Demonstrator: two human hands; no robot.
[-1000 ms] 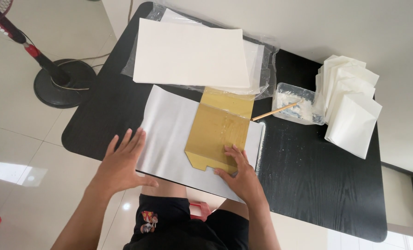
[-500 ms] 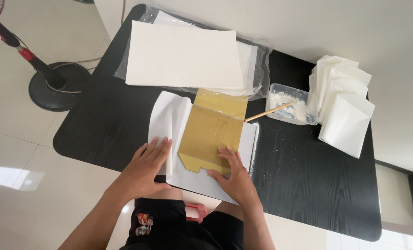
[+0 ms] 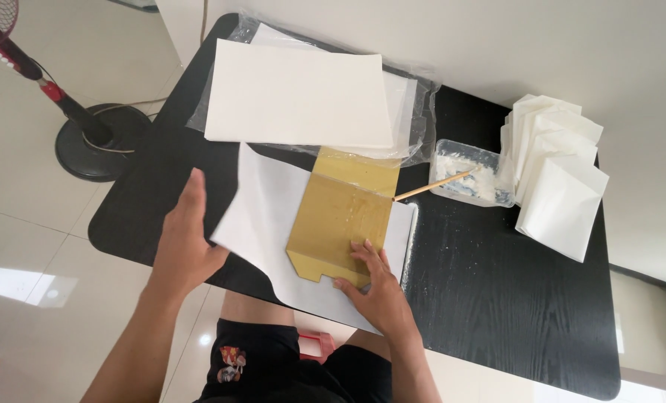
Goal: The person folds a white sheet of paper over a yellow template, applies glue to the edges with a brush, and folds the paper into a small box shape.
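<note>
On the black table (image 3: 497, 298), left hand (image 3: 187, 239) lifts the white sheet (image 3: 262, 224); right hand (image 3: 370, 283) presses flat on the gold template (image 3: 340, 216)

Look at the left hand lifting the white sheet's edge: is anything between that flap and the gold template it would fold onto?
Nothing visible. The left hand holds the white sheet raised at its left edge, and the gap over to the gold template is bare paper. The right hand presses the template's lower right corner, on its far side from the flap.
</note>
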